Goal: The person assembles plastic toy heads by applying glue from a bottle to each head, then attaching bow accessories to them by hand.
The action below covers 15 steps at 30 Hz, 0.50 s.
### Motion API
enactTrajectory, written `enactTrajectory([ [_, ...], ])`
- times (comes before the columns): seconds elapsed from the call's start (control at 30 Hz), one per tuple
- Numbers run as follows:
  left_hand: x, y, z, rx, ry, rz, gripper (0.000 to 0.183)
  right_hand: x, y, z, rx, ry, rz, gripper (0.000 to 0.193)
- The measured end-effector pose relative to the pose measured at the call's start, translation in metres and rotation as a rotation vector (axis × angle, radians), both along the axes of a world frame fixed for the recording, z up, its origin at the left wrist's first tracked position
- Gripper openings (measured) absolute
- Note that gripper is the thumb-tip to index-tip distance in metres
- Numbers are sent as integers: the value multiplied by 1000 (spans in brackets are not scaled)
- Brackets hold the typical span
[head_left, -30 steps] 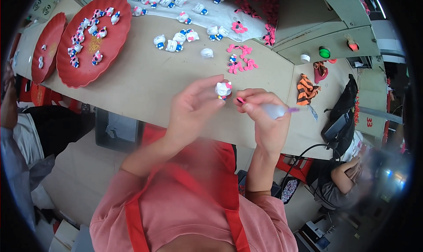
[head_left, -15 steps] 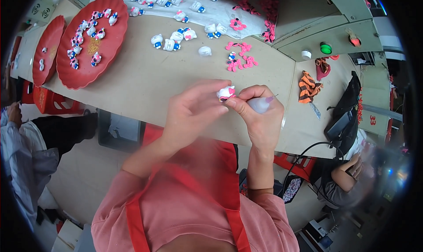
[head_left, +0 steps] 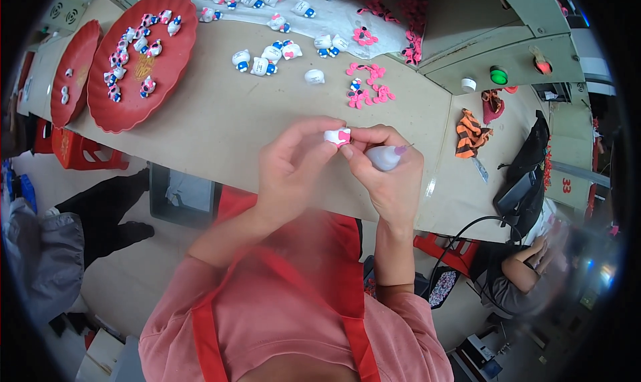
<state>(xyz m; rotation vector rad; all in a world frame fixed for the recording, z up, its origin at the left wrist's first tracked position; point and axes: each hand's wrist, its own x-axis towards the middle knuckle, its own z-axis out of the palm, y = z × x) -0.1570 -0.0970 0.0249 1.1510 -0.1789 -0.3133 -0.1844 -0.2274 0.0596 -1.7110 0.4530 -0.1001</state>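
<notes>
My left hand (head_left: pixel 287 165) pinches a small white cat figurine (head_left: pixel 337 137) with pink on it between thumb and fingers, above the front part of the table. The thumb and fingertips of my right hand (head_left: pixel 394 188) touch the figurine from the other side. Tucked in that same right hand is a whitish squeeze bottle (head_left: pixel 383 158), its purple cap and thin needle pointing up and right. Beyond my hands lie pink bow-like pieces (head_left: pixel 370 92), a lone white cat head (head_left: pixel 314 76) and a group of white-and-blue cat figurines (head_left: pixel 264 66).
Left on the table (head_left: pixel 214 115) stands a scalloped red plate (head_left: pixel 167 68) with several figurines, beside a second red plate (head_left: pixel 67 115). More figurines lie on a white sheet (head_left: pixel 294 35) at the back. An orange-and-black cloth (head_left: pixel 471 135) lies right. Other people sit either side.
The figurine has turned and shifted slightly left between my fingertips. Both hands have moved a little left. At the far left, the other person's legs and clothing have shifted.
</notes>
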Motion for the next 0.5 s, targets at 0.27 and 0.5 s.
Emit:
enactTrajectory([
  [0.27, -1, -8, -6, 51, -55, 21, 18, -1, -3, -8, 41, 18, -28, 14],
  [0.5, 0, -6, -2, 24, 53, -29, 21, -1, -10, -7, 65, 10, -2, 14],
])
